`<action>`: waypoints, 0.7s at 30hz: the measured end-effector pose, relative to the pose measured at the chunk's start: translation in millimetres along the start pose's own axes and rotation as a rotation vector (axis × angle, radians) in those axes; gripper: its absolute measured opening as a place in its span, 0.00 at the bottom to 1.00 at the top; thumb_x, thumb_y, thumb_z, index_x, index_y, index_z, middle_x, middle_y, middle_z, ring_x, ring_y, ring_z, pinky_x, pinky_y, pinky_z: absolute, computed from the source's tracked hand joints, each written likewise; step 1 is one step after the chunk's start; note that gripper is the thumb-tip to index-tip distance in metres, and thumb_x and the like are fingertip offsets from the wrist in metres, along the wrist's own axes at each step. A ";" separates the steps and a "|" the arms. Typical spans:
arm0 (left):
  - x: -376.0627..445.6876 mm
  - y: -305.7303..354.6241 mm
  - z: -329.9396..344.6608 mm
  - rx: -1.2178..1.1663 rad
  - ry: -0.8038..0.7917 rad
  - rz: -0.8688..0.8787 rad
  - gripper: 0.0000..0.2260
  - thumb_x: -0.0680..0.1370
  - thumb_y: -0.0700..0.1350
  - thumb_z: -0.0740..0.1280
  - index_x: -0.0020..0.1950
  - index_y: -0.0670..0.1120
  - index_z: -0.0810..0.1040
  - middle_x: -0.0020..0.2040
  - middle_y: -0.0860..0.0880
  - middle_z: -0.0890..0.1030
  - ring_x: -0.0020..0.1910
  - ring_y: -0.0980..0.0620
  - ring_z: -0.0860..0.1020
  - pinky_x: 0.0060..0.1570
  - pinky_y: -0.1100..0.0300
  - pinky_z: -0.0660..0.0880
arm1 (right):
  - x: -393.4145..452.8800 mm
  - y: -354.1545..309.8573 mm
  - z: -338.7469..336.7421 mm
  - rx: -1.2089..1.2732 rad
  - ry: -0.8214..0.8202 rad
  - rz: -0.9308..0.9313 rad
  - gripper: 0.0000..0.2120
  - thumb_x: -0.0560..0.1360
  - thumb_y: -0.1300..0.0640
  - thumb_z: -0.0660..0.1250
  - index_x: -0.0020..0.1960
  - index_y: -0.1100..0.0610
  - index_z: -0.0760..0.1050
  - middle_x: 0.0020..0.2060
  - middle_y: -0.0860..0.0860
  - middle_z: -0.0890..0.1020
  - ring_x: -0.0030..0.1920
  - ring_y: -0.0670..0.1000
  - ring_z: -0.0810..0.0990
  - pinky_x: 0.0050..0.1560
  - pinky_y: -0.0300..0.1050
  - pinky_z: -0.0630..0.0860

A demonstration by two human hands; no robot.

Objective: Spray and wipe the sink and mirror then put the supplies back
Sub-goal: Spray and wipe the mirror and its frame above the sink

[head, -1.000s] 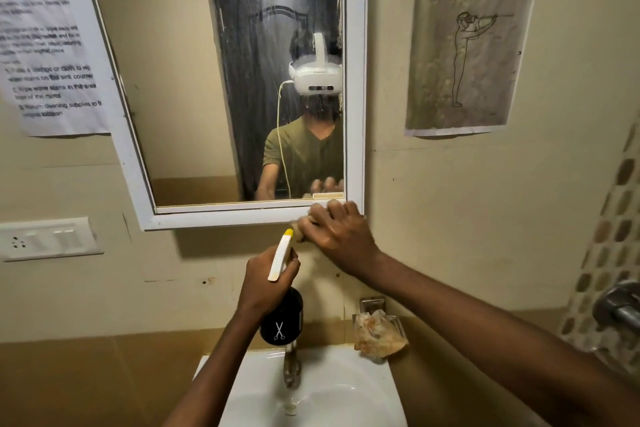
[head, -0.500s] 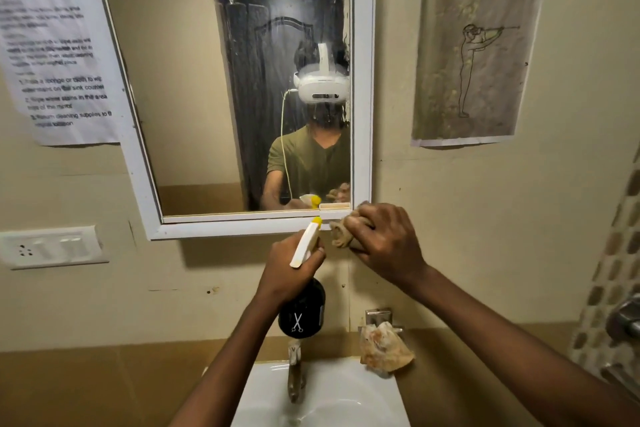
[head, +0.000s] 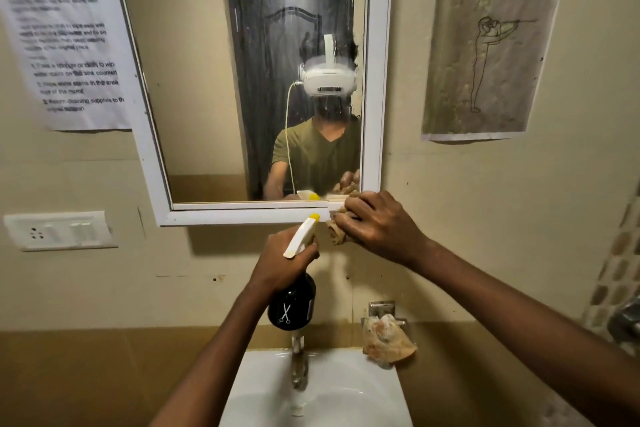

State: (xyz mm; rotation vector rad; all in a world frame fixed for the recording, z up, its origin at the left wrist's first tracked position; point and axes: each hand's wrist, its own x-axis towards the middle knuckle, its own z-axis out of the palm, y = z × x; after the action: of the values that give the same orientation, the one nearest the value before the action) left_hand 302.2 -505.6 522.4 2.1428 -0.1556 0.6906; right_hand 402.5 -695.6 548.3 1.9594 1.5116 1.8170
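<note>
Clenched around a crumpled tan cloth (head: 335,229), the right hand (head: 375,225) presses it against the lower right corner of the white-framed wall mirror (head: 375,80), at about 2 o'clock from the left hand (head: 280,263). That hand is wrapped tight round the neck of a black spray bottle (head: 292,305) with a white trigger head and yellow nozzle (head: 314,217); the nozzle tilts up toward the glass, which I judge keeps the bottle ready for another spray while the cloth works the frame edge. Streaks and haze cover the glass toward 12 o'clock, so the mirror looks only partly wiped.

Directly below, at 6 o'clock, sits the white ceramic sink (head: 381,388) with its metal tap (head: 298,367). A wrinkled brownish wrapper or rag (head: 386,336) lies in a small metal wall holder (head: 381,308) at 4 o'clock from the bottle.

The bottle carries a white scissors emblem; no brand name can be read. A printed instruction sheet (head: 65,42) at 10 o'clock is mostly blurred, though fragments like "sponge or cloth", "sink counter" and "cleaning supplies" come through. At 2 o'clock hangs a faded paper with a line drawing of a standing figure aiming (head: 491,48), without legible text.
</note>
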 end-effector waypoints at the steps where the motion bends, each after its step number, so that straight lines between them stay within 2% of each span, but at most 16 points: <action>1: 2.4 3.6 3.2 -0.008 -0.008 -0.004 0.06 0.68 0.46 0.65 0.36 0.45 0.78 0.32 0.47 0.82 0.33 0.48 0.80 0.39 0.48 0.77 | -4.4 5.7 -2.1 0.000 -0.014 -0.012 0.05 0.78 0.59 0.66 0.51 0.56 0.80 0.44 0.56 0.80 0.43 0.58 0.78 0.40 0.50 0.73; 5: 7.3 6.8 11.0 -0.034 -0.006 -0.013 0.07 0.68 0.48 0.64 0.36 0.45 0.78 0.34 0.46 0.82 0.34 0.46 0.79 0.39 0.47 0.77 | -23.2 20.5 -10.1 0.006 -0.093 0.002 0.06 0.78 0.56 0.65 0.52 0.56 0.78 0.46 0.57 0.80 0.47 0.59 0.79 0.42 0.51 0.72; 9: 4.1 -0.6 8.0 -0.051 0.029 -0.049 0.04 0.67 0.46 0.66 0.37 0.46 0.77 0.33 0.46 0.80 0.34 0.46 0.76 0.39 0.49 0.74 | -1.2 4.9 -6.6 -0.018 -0.037 -0.075 0.04 0.78 0.59 0.65 0.49 0.54 0.79 0.45 0.55 0.81 0.45 0.57 0.78 0.41 0.50 0.71; 12: -1.0 -12.3 -4.3 -0.070 0.075 -0.100 0.09 0.66 0.50 0.65 0.38 0.45 0.78 0.34 0.48 0.82 0.34 0.49 0.78 0.38 0.51 0.75 | 33.4 -23.2 11.4 -0.013 -0.003 -0.110 0.07 0.79 0.62 0.61 0.49 0.56 0.78 0.43 0.55 0.80 0.41 0.56 0.78 0.40 0.51 0.73; 15: -5.8 -26.8 -21.4 -0.033 0.118 -0.122 0.16 0.63 0.54 0.63 0.38 0.42 0.79 0.35 0.44 0.82 0.36 0.43 0.79 0.39 0.46 0.76 | 47.7 -37.9 25.9 -0.019 -0.010 -0.113 0.07 0.79 0.62 0.60 0.49 0.56 0.77 0.44 0.56 0.80 0.42 0.57 0.78 0.39 0.51 0.73; 16: -7.6 -29.8 -25.5 0.000 0.112 -0.117 0.14 0.63 0.52 0.64 0.38 0.42 0.78 0.34 0.44 0.81 0.36 0.42 0.78 0.39 0.46 0.75 | 44.6 -37.0 26.5 -0.027 -0.012 -0.130 0.07 0.79 0.62 0.61 0.50 0.56 0.77 0.45 0.56 0.80 0.43 0.57 0.79 0.39 0.51 0.73; 19: -13.2 -28.3 -32.8 0.056 0.073 -0.082 0.05 0.67 0.47 0.66 0.36 0.46 0.76 0.33 0.47 0.80 0.32 0.49 0.76 0.37 0.50 0.74 | 24.4 -22.6 18.4 -0.072 -0.024 -0.209 0.05 0.78 0.62 0.63 0.52 0.56 0.77 0.48 0.55 0.81 0.48 0.57 0.80 0.41 0.51 0.74; 21: -14.6 -26.1 -36.2 0.067 0.067 -0.061 0.03 0.68 0.46 0.66 0.37 0.47 0.76 0.33 0.48 0.80 0.32 0.51 0.76 0.36 0.53 0.74 | 15.4 -12.2 13.5 -0.089 -0.027 -0.249 0.05 0.78 0.61 0.64 0.52 0.56 0.77 0.49 0.55 0.81 0.48 0.57 0.80 0.41 0.51 0.74</action>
State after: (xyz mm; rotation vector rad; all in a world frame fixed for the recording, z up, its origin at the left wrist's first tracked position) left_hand 283.6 -463.4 513.8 2.1753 -0.0319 0.7401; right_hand 403.1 -671.8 547.7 1.6653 1.5572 1.7156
